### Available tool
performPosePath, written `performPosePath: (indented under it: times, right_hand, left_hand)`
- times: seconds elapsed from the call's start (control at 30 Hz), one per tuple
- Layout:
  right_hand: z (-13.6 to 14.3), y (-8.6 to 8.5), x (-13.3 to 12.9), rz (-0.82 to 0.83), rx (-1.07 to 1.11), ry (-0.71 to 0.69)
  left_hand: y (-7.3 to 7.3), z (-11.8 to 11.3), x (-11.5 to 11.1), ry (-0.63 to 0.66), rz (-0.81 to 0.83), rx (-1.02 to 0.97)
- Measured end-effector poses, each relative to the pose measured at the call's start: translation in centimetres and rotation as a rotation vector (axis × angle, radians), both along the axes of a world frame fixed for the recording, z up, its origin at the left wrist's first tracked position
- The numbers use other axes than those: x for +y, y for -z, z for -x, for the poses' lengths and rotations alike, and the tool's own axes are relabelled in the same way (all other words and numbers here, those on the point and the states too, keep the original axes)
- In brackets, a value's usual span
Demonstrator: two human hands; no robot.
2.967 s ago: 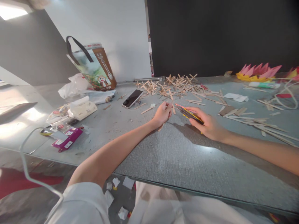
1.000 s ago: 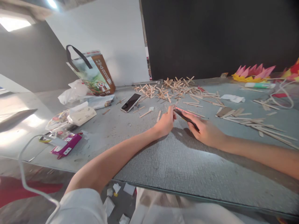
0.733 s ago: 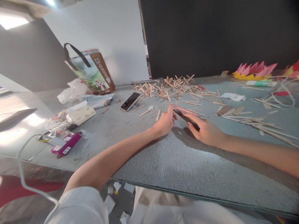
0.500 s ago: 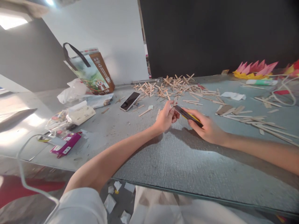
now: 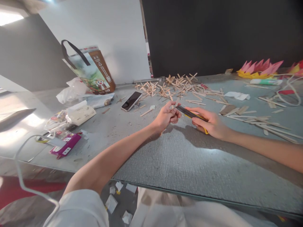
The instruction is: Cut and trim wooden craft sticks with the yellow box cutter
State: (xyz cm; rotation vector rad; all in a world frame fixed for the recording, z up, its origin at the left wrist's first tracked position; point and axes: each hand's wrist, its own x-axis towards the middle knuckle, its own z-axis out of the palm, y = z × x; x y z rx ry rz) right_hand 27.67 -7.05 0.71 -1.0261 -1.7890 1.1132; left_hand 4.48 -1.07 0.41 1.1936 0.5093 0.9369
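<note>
My left hand is closed, with a short wooden craft stick pinched at the fingertips. My right hand is wrapped round a black and yellow utility knife. The knife's front end points left and meets the fingers of my left hand near the stick; whether the blade touches the wood cannot be made out. Both hands are held just above the grey tabletop. Beyond them lies a loose heap of craft sticks, some joined in crosses.
A phone lies left of the heap. Further left are a carrier bag, plastic packaging and a purple power strip. On the right are more sticks, a glue tube and a pink and yellow paper flower.
My right hand has turned the knife a little, so its yellow rear end shows below the fingers. My left hand has shifted slightly left with the stick.
</note>
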Motion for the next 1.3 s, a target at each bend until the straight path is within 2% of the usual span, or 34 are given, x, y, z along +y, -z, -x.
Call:
performPosePath:
  times: [0.1, 0.23, 0.37, 0.53, 0.7, 0.8, 0.97, 1.07, 1.17, 1.23, 1.3]
  right_hand:
    - [0.0, 0.2, 0.2, 0.031, 0.025, -0.035]
    - [0.2, 0.7, 0.2, -0.013, -0.014, -0.069]
    - [0.4, 0.9, 0.1, -0.062, -0.038, -0.078]
    - [0.4, 0.1, -0.3, -0.105, -0.014, 0.039]
    - [0.3, -0.1, -0.5, -0.337, -0.225, 0.199]
    - [0.4, 0.0, -0.5, -0.418, -0.307, 0.213]
    - [0.6, 0.0, -0.5, -0.440, -0.350, 0.201]
    - [0.5, 0.0, -0.4, -0.449, -0.339, 0.223]
    - [0.4, 0.3, -0.5, -0.449, -0.322, 0.241]
    - [0.4, 0.5, -0.6, -0.443, -0.306, 0.251]
    - [0.4, 0.6, -0.7, -0.437, -0.284, 0.269]
  left_hand:
    - [-0.4, -0.1, -0.4, -0.010, 0.019, -0.037]
    - [-1.0, -0.4, -1.2, -0.041, 0.030, -0.107]
    - [-1.0, -0.8, -1.6, -0.005, 0.037, -0.113]
    - [-0.1, -1.1, -1.5, -0.030, 0.007, -0.048]
    - [1.0, -1.2, -1.1, -0.113, -0.136, 0.035]
    - [1.2, -1.2, -1.0, -0.176, -0.147, 0.070]
    - [0.9, -1.1, -1.0, -0.257, -0.106, 0.128]
    - [0.9, -1.1, -0.9, -0.271, -0.150, 0.187]
    - [0.9, -1.0, -0.8, -0.353, -0.249, 0.279]
    - [0.6, -0.7, -0.8, -0.419, -0.358, 0.406]
    - [0.3, -0.3, -1.1, -0.427, -0.470, 0.598]
